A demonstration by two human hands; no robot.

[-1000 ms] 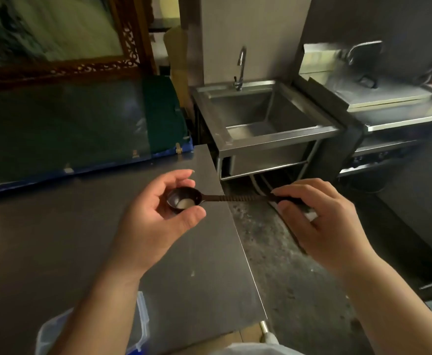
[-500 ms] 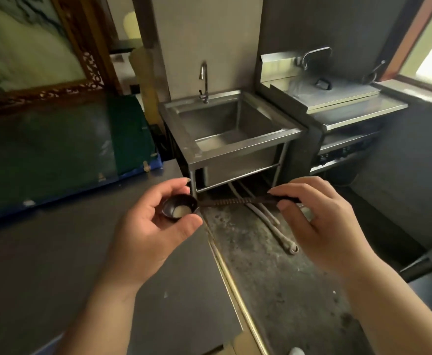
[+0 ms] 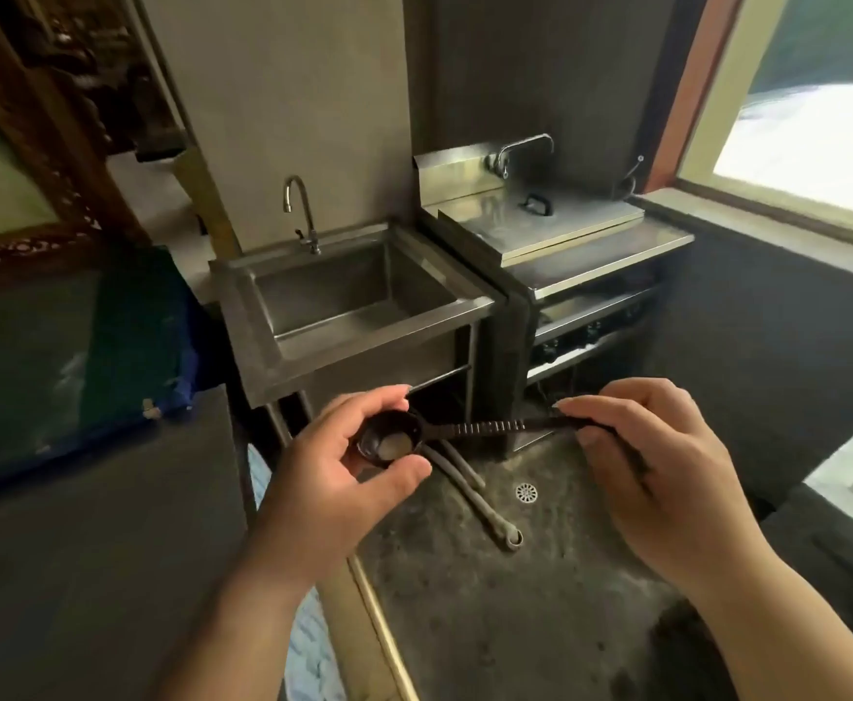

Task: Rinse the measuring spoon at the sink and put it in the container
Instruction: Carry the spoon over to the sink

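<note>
A dark measuring spoon (image 3: pixel 485 428) with a ribbed handle is held level between both hands, a pale residue in its round bowl. My left hand (image 3: pixel 336 475) cups the bowl with thumb and fingers. My right hand (image 3: pixel 657 473) pinches the far end of the handle. Both are over the floor, in front of and below the steel sink (image 3: pixel 378 323), whose basin looks dry. Its curved tap (image 3: pixel 303 210) stands at the back rim. No container shows in this view.
A steel worktable (image 3: pixel 85 574) lies at my left, with a blue-edged green board (image 3: pixel 111 346) leaning behind it. Right of the sink stands a lidded steel appliance (image 3: pixel 540 225) with its own tap. Grey hoses (image 3: pixel 475 498) and a floor drain (image 3: pixel 526 493) are on the concrete floor.
The view has swung right and closer to the sink, off the worktable; the plastic container at the bottom left has left the view. Both hands keep the same hold on the spoon.
</note>
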